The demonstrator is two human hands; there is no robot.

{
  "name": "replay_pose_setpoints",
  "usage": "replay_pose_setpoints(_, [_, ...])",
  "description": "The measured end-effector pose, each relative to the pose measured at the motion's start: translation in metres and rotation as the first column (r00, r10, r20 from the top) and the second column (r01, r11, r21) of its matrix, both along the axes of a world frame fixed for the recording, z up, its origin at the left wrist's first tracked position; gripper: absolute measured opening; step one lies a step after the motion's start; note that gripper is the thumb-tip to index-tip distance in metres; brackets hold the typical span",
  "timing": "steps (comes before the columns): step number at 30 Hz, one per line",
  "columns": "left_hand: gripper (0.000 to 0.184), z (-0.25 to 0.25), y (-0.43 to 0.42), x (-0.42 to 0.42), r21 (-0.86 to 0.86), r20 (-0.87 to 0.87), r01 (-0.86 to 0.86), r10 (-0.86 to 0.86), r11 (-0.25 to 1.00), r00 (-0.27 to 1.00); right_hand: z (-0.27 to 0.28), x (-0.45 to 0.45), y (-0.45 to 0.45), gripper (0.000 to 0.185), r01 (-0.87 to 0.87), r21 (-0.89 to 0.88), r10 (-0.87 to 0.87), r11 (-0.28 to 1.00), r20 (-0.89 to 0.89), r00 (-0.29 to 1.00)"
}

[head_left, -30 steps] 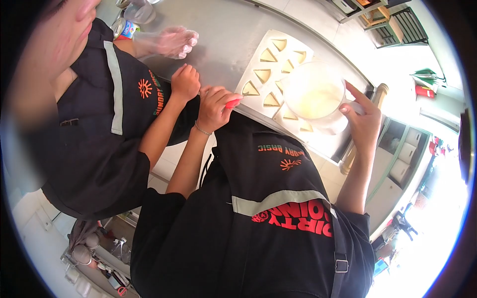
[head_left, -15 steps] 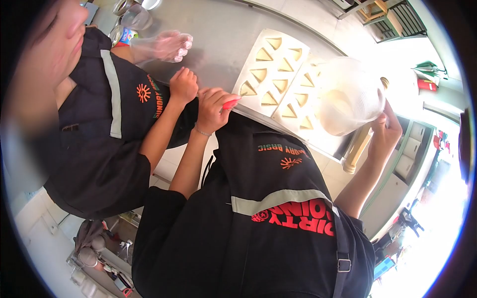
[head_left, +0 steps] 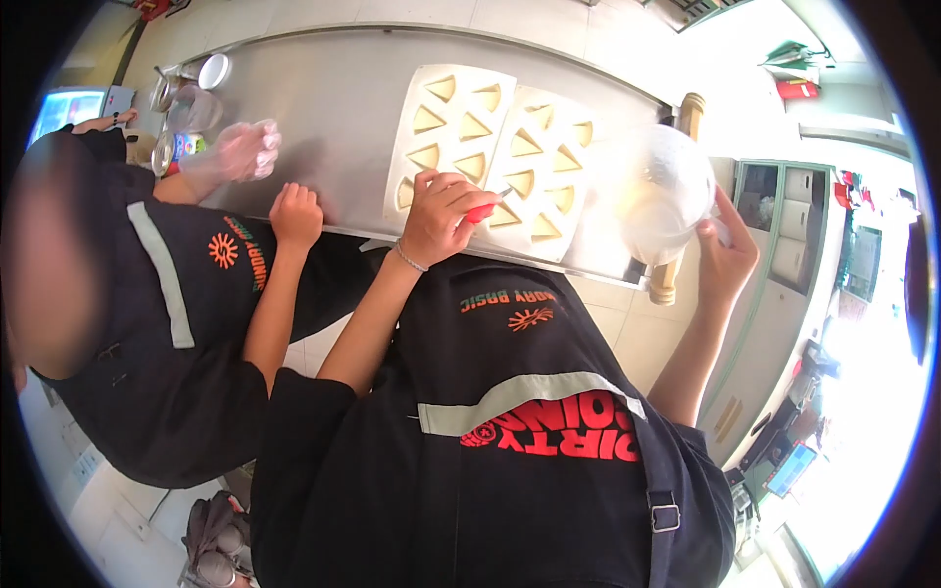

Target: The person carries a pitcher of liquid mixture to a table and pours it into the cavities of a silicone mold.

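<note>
My left hand (head_left: 439, 218) is closed round a red-handled tool (head_left: 480, 213), its thin tip over the near edge of the white moulds. Two white moulds (head_left: 510, 103) with several wedge-shaped cavities, filled pale, lie side by side on the steel table. At the right, my right hand (head_left: 730, 257) grips a clear jug (head_left: 671, 186) by its handle; the jug is tilted above the table's right end. Some pale residue seems to be inside, but glare hides detail.
A co-worker in a black apron stands at the left, with a gloved hand (head_left: 245, 152) and a bare fist (head_left: 297, 216) by the steel table (head_left: 333, 98). Beyond are a can (head_left: 186, 147), a clear container (head_left: 194, 110) and a white lid (head_left: 214, 71). A wooden roller (head_left: 692, 116) lies right.
The view has swung right, so the moulds appear further left. The jug has moved from above the moulds to their right. My left hand has shifted right along the moulds' near edge.
</note>
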State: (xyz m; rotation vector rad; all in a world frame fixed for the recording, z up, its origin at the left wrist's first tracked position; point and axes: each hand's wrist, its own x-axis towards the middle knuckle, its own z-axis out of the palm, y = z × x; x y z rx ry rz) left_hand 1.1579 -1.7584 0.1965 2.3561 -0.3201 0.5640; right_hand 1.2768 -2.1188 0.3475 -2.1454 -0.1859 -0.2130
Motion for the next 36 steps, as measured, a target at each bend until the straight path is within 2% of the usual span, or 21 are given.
replay_pose_setpoints(1, [0.027,-0.004,-0.012,0.013,-0.003,0.02,-0.016,0.016,1.0,1.0,-0.001,-0.007,-0.002,0.063,0.051,-0.066,-0.055,0.997,-0.072,0.996])
replay_pose_setpoints(2, [0.027,-0.007,-0.018,0.018,0.002,0.018,-0.003,0.003,1.0,1.0,-0.003,-0.009,-0.004,0.063,0.063,-0.061,-0.068,0.996,-0.074,0.995])
replay_pose_setpoints(5, [0.025,-0.008,-0.025,0.036,-0.013,0.085,-0.192,0.192,0.981,0.978,-0.013,-0.007,-0.003,0.062,0.055,-0.061,-0.06,0.997,-0.083,0.995])
replay_pose_setpoints(6, [0.025,-0.008,-0.024,0.04,-0.005,0.08,-0.186,0.186,0.983,0.979,-0.016,-0.007,-0.005,0.062,0.065,-0.057,-0.069,0.996,-0.077,0.995])
replay_pose_setpoints(8, [0.024,-0.004,-0.025,0.05,-0.117,0.046,-0.128,0.134,0.985,0.99,-0.02,-0.009,-0.011,0.062,0.083,-0.062,-0.088,0.995,-0.072,0.994])
replay_pose_setpoints(9, [0.021,-0.002,-0.022,0.051,-0.123,0.022,-0.051,0.054,0.991,0.998,-0.021,-0.011,-0.014,0.062,0.086,-0.067,-0.092,0.994,-0.081,0.993])
replay_pose_setpoints(12, [0.019,-0.001,-0.02,0.047,-0.032,0.023,-0.041,0.041,0.999,0.999,-0.023,-0.007,-0.013,0.057,0.053,-0.068,-0.062,0.996,-0.136,0.989])
replay_pose_setpoints(16, [0.026,-0.011,-0.023,0.045,-0.071,0.045,-0.147,0.15,0.987,0.988,-0.017,0.006,0.006,0.057,-0.013,-0.12,-0.011,0.993,-0.194,0.981])
replay_pose_setpoints(18, [0.026,-0.012,-0.026,0.048,-0.045,0.047,-0.175,0.178,0.983,0.983,-0.016,0.015,0.01,0.058,-0.059,-0.203,0.01,0.977,-0.235,0.972])
replay_pose_setpoints(23, [0.023,-0.015,-0.022,0.071,-0.043,0.072,-0.197,0.2,0.979,0.977,-0.03,0.037,0.021,0.062,-0.142,-0.163,0.104,0.976,-0.224,0.969])
replay_pose_setpoints(25, [0.022,-0.016,-0.018,0.074,-0.048,0.067,-0.214,0.217,0.976,0.974,-0.033,0.045,0.027,0.063,-0.222,-0.214,0.173,0.951,-0.226,0.959])
replay_pose_setpoints(29, [0.02,-0.017,-0.013,0.07,-0.035,0.001,-0.216,0.216,0.976,0.976,-0.03,0.058,0.048,0.064,-0.275,-0.3,0.192,0.913,-0.279,0.941])
replay_pose_setpoints(31, [0.02,-0.018,-0.014,0.068,-0.052,-0.017,-0.218,0.217,0.975,0.976,-0.026,0.063,0.059,0.066,-0.311,-0.413,0.186,0.856,-0.314,0.931])
replay_pose_setpoints(34, [0.021,-0.021,-0.014,0.069,-0.064,-0.014,-0.217,0.217,0.974,0.976,-0.032,0.069,0.067,0.067,-0.322,-0.41,0.252,0.853,-0.216,0.943])
replay_pose_setpoints(36, [0.023,-0.021,-0.014,0.069,-0.063,-0.003,-0.209,0.21,0.976,0.978,-0.025,0.07,0.075,0.068,-0.337,-0.438,0.244,0.834,-0.254,0.936])
